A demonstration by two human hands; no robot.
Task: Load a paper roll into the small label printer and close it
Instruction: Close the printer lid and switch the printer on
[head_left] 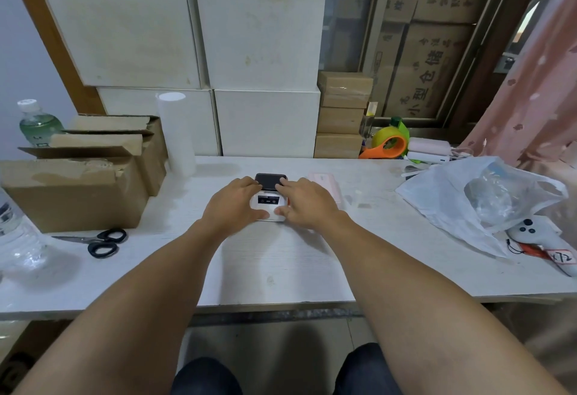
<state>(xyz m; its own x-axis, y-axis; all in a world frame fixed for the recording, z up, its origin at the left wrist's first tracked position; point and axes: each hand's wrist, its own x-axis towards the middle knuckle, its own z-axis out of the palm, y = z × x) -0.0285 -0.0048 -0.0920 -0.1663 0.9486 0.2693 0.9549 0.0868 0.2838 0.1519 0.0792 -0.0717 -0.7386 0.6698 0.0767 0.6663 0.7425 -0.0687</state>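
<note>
The small white label printer [269,204] sits at the middle of the white table [281,269], its dark lid [269,181] toward the far side. My left hand [233,205] grips its left side, thumb at the near corner. My right hand [304,202] grips the right side, with a finger resting on the dark lid. I cannot tell whether the lid is fully closed. No paper roll shows near the printer; the inside is hidden.
Black scissors [100,241] and open cardboard boxes [75,188] lie left. A tall white roll [176,133] stands behind. A pink box [324,183] lies right of the printer. A plastic bag [468,198], a white controller [543,241] and an orange tape dispenser [388,144] are at the right.
</note>
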